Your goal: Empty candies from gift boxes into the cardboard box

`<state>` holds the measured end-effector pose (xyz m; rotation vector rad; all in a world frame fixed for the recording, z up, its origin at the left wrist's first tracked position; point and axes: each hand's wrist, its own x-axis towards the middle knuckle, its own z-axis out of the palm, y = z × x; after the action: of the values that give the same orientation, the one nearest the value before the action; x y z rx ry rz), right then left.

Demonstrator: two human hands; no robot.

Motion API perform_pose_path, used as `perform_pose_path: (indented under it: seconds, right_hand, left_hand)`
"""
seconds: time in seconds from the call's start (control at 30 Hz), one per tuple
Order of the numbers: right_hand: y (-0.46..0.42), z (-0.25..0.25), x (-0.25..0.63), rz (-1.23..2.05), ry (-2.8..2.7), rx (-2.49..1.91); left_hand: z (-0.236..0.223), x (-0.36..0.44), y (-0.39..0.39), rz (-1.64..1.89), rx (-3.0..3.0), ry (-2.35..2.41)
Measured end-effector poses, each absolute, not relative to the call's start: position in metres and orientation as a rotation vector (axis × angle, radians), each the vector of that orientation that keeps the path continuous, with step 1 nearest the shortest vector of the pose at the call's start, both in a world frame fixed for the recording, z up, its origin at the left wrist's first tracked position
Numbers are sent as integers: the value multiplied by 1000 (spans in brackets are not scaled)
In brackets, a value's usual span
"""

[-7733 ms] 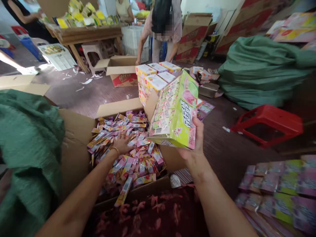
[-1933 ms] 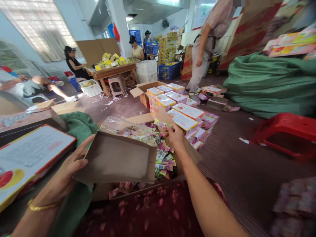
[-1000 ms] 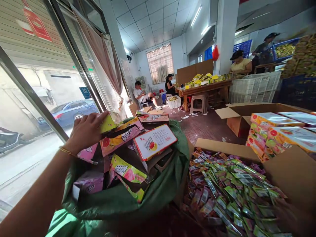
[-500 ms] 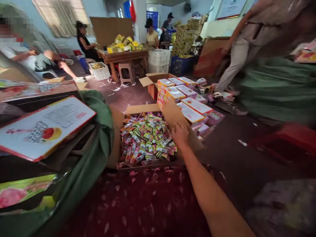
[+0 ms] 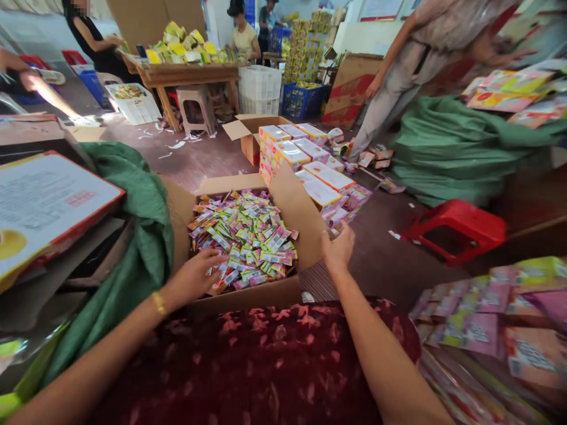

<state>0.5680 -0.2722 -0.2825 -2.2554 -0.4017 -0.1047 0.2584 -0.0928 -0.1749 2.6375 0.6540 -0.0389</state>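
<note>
A brown cardboard carton [image 5: 248, 293] stands before me with its flaps up, heaped with small pink, green and orange sachets [image 5: 248, 230]. Over the front left of the heap reaches my left hand [image 5: 201, 274], palm down, its fingers stretched out; a yellow band circles that wrist. At the outer edge of the carton's right flap [image 5: 295, 206] is my right hand [image 5: 339, 245]. Its thumb meets the flap's edge, while the fingers stand apart from the thumb with a gap between them.
Behind the carton are stacked printed boxes [image 5: 310, 147] and another open carton [image 5: 248, 130]. At left, a green sack [image 5: 137, 218] lies beside a white printed box [image 5: 53, 206]. A red stool [image 5: 460, 227] and packs [image 5: 478, 313] lie right. A person stands beyond; others sit farther back.
My left hand has come into view and reached over the sachets. My right hand has shifted to the flap's outer edge, and the view has turned to the right.
</note>
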Motion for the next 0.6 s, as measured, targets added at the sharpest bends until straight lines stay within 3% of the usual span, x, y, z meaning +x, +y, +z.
perform_pose_path:
  seconds: [0.1,0.3,0.43,0.6]
  right_hand:
    - [-271,-278,570,156,-447,-2272]
    - [-257,-270,550,143,-848,-2127]
    - [-254,-271,546,155,-989,-2062]
    - [-240,-273,524,40,-1195,-1965]
  left_hand:
    - [-234,337,-93,12,2847,563]
    - [-300,462,-58,-35,2956,597]
    - [-329,449,2,-362,2852,905]
    - [-346,399,42,-302,2799,1059]
